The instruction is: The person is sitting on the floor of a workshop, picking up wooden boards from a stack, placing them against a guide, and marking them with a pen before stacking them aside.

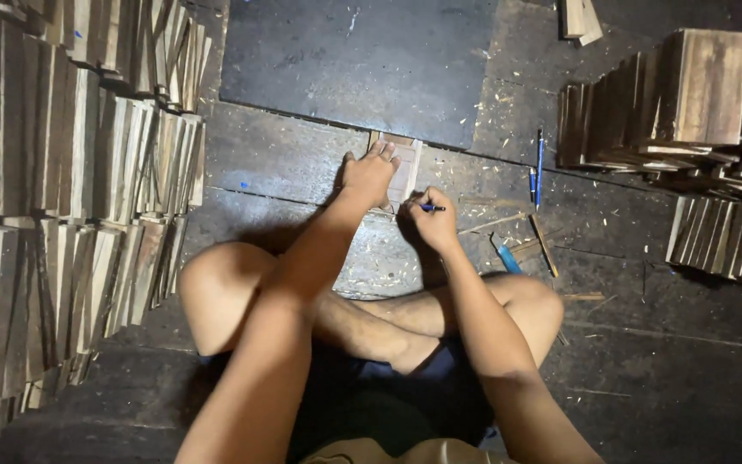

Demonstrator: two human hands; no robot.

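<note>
A small pale wooden piece (404, 168) lies flat on the dark floor in front of my crossed legs. My left hand (368, 174) presses down on it with fingers spread over its left side. My right hand (433, 221) sits just right of the piece, closed around a blue pen (429, 208) whose tip points toward the wood. Part of the piece is hidden under my left hand.
Tall stacks of wooden boards (70, 198) fill the left side. More stacked boards (689, 103) stand at the right. Two blue pens (538, 167) and thin wood strips (544, 245) lie on the floor to the right, with a large dark panel (354, 64) ahead.
</note>
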